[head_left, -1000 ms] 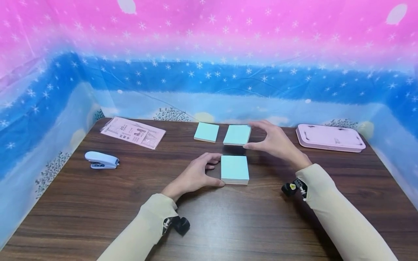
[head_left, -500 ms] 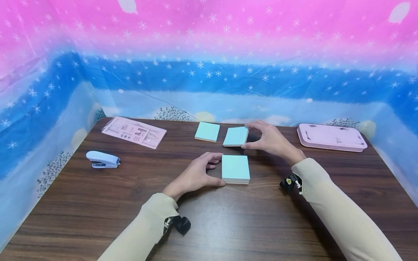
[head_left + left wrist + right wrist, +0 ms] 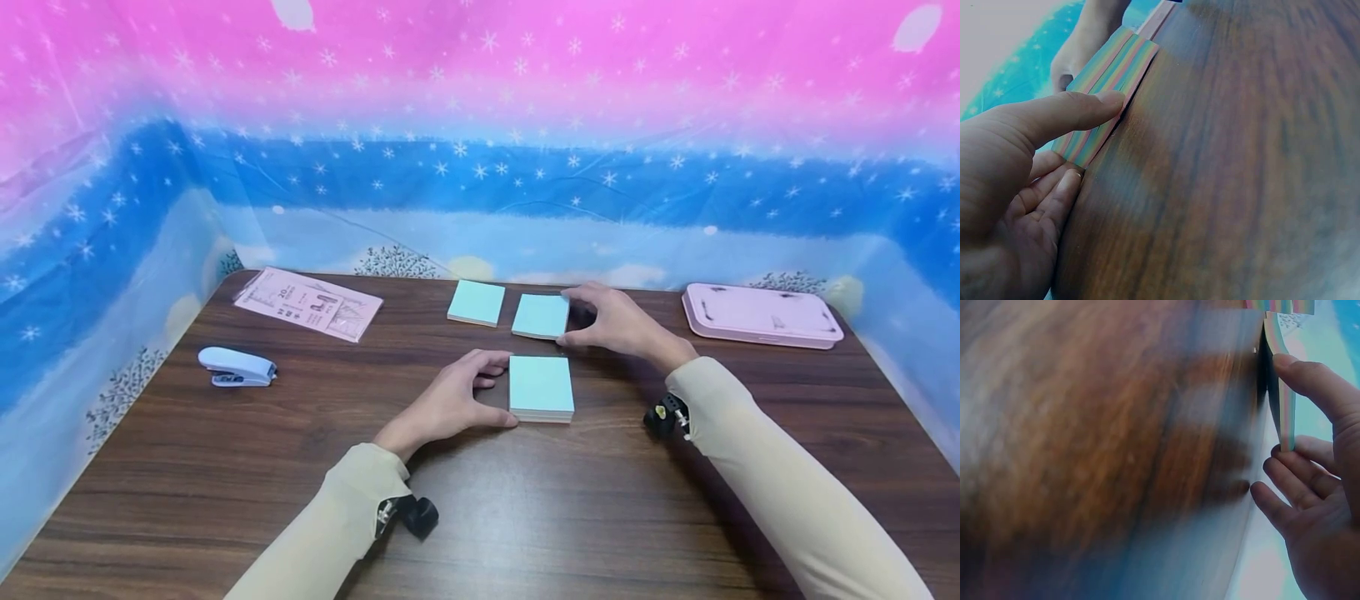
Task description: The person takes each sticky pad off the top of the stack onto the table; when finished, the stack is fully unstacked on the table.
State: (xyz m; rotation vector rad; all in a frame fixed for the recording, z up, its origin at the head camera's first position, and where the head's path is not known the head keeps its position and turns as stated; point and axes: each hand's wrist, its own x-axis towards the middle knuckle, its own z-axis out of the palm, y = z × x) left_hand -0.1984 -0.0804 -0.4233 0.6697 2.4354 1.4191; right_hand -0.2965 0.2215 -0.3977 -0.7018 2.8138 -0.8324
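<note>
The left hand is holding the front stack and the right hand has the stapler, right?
Not quite: the right hand holds a green pad, not the stapler, as the head view shows. The left hand does hold the front stack.

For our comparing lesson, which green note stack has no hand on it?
The back left stack; the right hand holds the back right stack, the left hand the front stack.
</note>
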